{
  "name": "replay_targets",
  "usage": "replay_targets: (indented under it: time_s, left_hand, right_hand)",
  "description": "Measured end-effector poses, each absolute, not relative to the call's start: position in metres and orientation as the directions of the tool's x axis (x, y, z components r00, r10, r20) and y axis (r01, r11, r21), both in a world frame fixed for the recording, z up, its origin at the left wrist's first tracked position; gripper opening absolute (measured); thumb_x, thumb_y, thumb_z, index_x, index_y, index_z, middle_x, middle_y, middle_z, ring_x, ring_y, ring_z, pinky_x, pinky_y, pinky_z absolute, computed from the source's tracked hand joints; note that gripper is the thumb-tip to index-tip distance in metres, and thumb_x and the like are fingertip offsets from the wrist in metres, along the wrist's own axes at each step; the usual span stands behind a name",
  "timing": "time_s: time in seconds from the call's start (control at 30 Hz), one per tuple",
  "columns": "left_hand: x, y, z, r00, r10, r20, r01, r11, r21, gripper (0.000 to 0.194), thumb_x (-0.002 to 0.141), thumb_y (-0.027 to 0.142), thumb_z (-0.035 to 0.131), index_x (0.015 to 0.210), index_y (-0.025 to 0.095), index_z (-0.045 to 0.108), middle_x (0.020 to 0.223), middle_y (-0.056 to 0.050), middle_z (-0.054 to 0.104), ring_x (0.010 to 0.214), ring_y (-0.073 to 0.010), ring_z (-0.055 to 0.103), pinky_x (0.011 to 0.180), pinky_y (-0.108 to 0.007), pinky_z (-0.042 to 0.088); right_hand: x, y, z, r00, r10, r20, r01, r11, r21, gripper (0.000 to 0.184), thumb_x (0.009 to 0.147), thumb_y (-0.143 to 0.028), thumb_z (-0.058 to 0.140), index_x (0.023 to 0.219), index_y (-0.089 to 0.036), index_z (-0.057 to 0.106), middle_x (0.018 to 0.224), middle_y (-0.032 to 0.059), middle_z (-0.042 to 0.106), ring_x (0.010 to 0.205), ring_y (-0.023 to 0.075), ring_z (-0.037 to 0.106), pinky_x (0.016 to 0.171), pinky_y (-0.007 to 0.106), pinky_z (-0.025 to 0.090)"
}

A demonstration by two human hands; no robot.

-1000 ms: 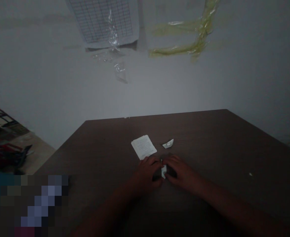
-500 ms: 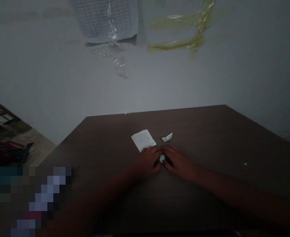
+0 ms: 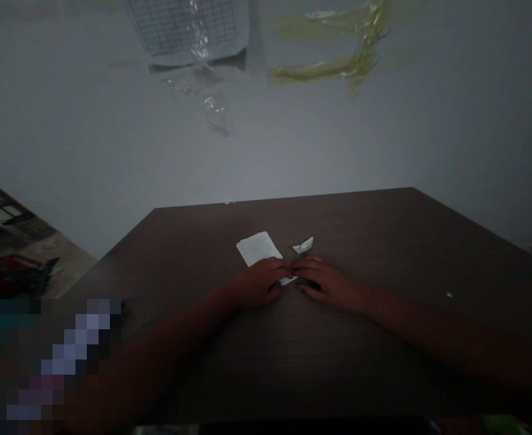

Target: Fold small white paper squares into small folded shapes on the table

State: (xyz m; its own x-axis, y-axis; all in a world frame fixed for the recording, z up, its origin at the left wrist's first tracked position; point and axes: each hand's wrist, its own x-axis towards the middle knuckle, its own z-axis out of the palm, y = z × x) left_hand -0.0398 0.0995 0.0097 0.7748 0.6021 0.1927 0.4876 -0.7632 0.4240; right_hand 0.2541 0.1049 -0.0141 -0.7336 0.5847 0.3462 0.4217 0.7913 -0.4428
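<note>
Both my hands meet over the dark tabletop around a small folded piece of white paper (image 3: 288, 280). The fingers of my left hand (image 3: 261, 283) lie over the paper's upper left part, with the thumb bent below it. My right hand (image 3: 331, 283) is curled at the paper's right end, index fingertip and thumb tip on either side of it. Fingers cover much of the paper, so its full shape is hidden. Just beyond the hands sits a small paper boat (image 3: 303, 246). Left of the boat lies a stack of printed paper sheets (image 3: 259, 247), partly behind my left hand.
The brown wooden table (image 3: 360, 229) stands against a pale wall (image 3: 320, 145). A tiny white scrap (image 3: 449, 295) lies on its right side. A gridded sheet (image 3: 188, 27) and yellow tape (image 3: 320, 71) are stuck on the wall. Dark and red items (image 3: 12, 275) show at left.
The folded paper has turned between my fingers, and my left hand now covers more of it. The right thumb sits a little farther from the left one. The whole view has shifted slightly.
</note>
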Motion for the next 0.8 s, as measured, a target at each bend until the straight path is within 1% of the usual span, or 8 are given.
replay_targets:
  time_s: [0.13,0.2,0.3,0.37,0.47,0.63,0.73,0.8]
  left_hand:
    - [-0.040,0.103,0.010,0.775,0.606,0.177,0.477,-0.746,0.465,0.034,0.108,0.025,0.077,0.142,0.025,0.079,0.155,-0.015,0.079,0.149,-0.0352,0.073,0.133,-0.054,0.057]
    - [-0.041,0.105,0.009,0.775,0.609,0.168,0.478,-0.739,0.475,0.031,0.114,0.025,0.073,0.144,0.025,0.078,0.155,-0.014,0.079,0.150,-0.0331,0.073,0.133,-0.051,0.057]
    - [-0.042,0.108,0.004,0.785,0.594,0.178,0.480,-0.764,0.431,0.031,0.117,0.022,0.067,0.147,0.024,0.075,0.154,-0.013,0.079,0.150,-0.0311,0.073,0.132,-0.049,0.058]
    - [-0.043,0.110,-0.001,0.795,0.571,0.205,0.466,-0.792,0.395,0.030,0.117,0.019,0.066,0.146,0.021,0.074,0.153,-0.015,0.080,0.148,-0.0310,0.074,0.131,-0.050,0.059]
    - [-0.043,0.112,-0.004,0.789,0.567,0.237,0.464,-0.802,0.376,0.026,0.115,0.017,0.067,0.140,0.020,0.074,0.145,-0.015,0.083,0.142,-0.0313,0.076,0.127,-0.049,0.062]
    - [-0.038,0.109,-0.001,0.746,0.597,0.296,0.485,-0.791,0.374,0.018,0.112,0.012,0.064,0.121,0.023,0.075,0.129,-0.009,0.086,0.125,-0.0270,0.081,0.114,-0.041,0.067]
    - [-0.034,0.100,0.003,0.719,0.616,0.322,0.500,-0.780,0.377,0.019,0.111,0.009,0.061,0.117,0.022,0.073,0.123,-0.008,0.084,0.118,-0.0250,0.081,0.110,-0.038,0.066]
    - [-0.032,0.094,0.005,0.697,0.633,0.337,0.517,-0.769,0.376,0.019,0.109,0.007,0.061,0.115,0.022,0.072,0.119,-0.006,0.083,0.113,-0.0236,0.081,0.106,-0.036,0.066]
  right_hand:
    - [0.252,0.100,-0.006,-0.743,0.582,0.332,0.434,0.795,-0.423,0.031,0.117,-0.026,0.075,0.145,-0.018,0.085,0.147,0.0172,0.085,0.143,0.0366,0.075,0.128,0.060,0.060]
    - [0.252,0.099,-0.003,-0.747,0.581,0.322,0.441,0.796,-0.413,0.034,0.119,-0.029,0.072,0.147,-0.015,0.084,0.147,0.0185,0.084,0.144,0.0378,0.075,0.127,0.061,0.060]
    - [0.252,0.099,-0.001,-0.744,0.592,0.310,0.450,0.787,-0.422,0.035,0.118,-0.032,0.075,0.149,-0.018,0.082,0.149,0.0174,0.084,0.145,0.0378,0.074,0.126,0.061,0.061]
    - [0.252,0.100,-0.001,-0.750,0.585,0.308,0.443,0.790,-0.424,0.033,0.115,-0.033,0.081,0.145,-0.020,0.083,0.147,0.0176,0.084,0.143,0.0379,0.075,0.125,0.061,0.062]
    - [0.251,0.101,-0.002,-0.743,0.589,0.316,0.460,0.794,-0.399,0.029,0.114,-0.035,0.083,0.138,-0.020,0.084,0.140,0.0183,0.086,0.138,0.0385,0.076,0.122,0.061,0.063]
    - [0.242,0.102,-0.008,-0.711,0.597,0.373,0.495,0.801,-0.338,0.015,0.118,-0.026,0.075,0.127,-0.020,0.085,0.122,0.0146,0.087,0.123,0.0342,0.079,0.113,0.055,0.066]
    - [0.234,0.104,-0.013,-0.720,0.551,0.422,0.469,0.834,-0.289,0.017,0.122,-0.024,0.068,0.121,-0.022,0.085,0.112,0.0111,0.087,0.110,0.0295,0.080,0.107,0.049,0.066]
    - [0.229,0.104,-0.016,-0.722,0.524,0.452,0.460,0.851,-0.252,0.019,0.123,-0.023,0.066,0.120,-0.021,0.085,0.109,0.0105,0.087,0.103,0.0278,0.079,0.102,0.047,0.066]
